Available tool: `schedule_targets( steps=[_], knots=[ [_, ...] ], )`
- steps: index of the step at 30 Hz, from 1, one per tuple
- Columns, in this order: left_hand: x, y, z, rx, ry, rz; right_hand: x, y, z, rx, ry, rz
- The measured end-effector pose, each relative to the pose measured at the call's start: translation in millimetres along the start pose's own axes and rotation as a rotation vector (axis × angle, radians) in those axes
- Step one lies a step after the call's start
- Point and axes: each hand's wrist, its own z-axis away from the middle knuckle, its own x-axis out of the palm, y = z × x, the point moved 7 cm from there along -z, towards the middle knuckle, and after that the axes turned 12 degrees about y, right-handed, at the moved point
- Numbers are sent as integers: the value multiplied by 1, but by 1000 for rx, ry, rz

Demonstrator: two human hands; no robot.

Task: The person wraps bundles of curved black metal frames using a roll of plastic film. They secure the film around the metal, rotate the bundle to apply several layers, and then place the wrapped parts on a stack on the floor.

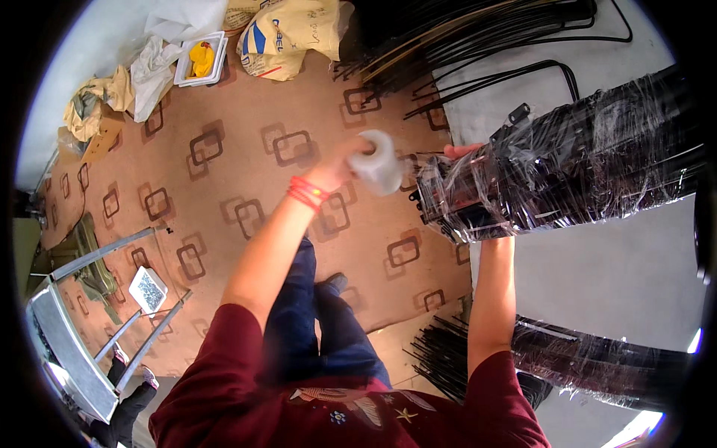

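My left hand point(342, 158) is closed around a roll of clear stretch film point(382, 166), its fingers at the hollow core. The roll is a little blurred and sits just left of the end of a long bundle of black parts point(567, 160), wrapped in shiny clear film. Beneath that bundle passes my right forearm. Fingers of my right hand point(461, 150) show at the bundle's far side, near its left end; the palm is hidden under it. The hand holds the bundle from below.
Loose bent black rods point(515, 45) lie at the far right. A second wrapped bundle point(597, 362) lies nearer me. Sacks point(291, 37) and a white bin point(216, 67) with something yellow stand at the back. A metal frame point(71, 343) and another person's legs point(131, 407) are at left.
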Motion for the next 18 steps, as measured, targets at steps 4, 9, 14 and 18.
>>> schedule_targets(
  steps=[4, 9, 14, 18],
  knots=[
    [11, -4, 51, -6, -371, -74, -25, 26, 8, 245, 177, -402],
    [22, -48, 87, -42, -400, 10, -63, 89, 74, 258, 432, -648],
    [75, -82, 138, -226, -457, 313, -84, 120, 103, 240, 756, -522],
    [115, -79, 158, -146, -425, 617, -80, 116, 125, 543, 909, -430]
  ],
)
